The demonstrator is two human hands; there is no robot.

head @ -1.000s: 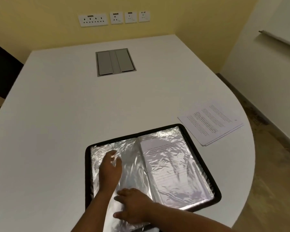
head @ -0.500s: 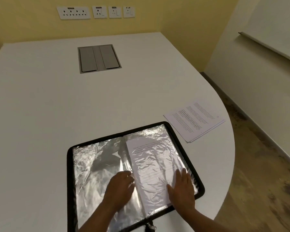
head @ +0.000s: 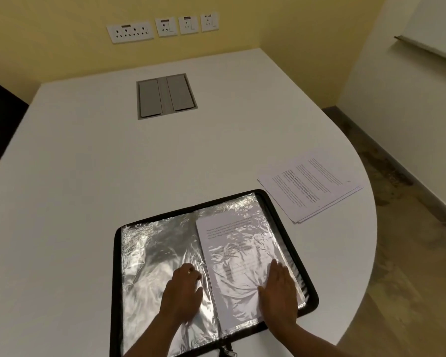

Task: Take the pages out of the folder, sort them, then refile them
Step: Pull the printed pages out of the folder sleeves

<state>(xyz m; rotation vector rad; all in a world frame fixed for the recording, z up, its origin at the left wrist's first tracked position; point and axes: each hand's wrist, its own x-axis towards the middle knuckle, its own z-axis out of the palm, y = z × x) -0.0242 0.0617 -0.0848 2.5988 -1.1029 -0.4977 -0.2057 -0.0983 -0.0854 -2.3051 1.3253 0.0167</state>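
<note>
On the white desk (head: pixel 88 202), the zip folder (head: pixel 281 202) is lying open, and since a moment ago both hands have been shifting rightward across its crinkled plastic sleeves, which suggests the person is now turning to the printed page (head: pixel 232 243) still filed in the right sleeve. The left hand (head: pixel 184 292) is pressing near the folder's spine, fingers partly bent onto the plastic and gripping nothing, while the right hand (head: pixel 278 292) is lying flat and spread on the page's lower right corner. Right of the folder, the loose pages (head: pixel 312 184) already taken out are sitting stacked near the desk edge.
</note>
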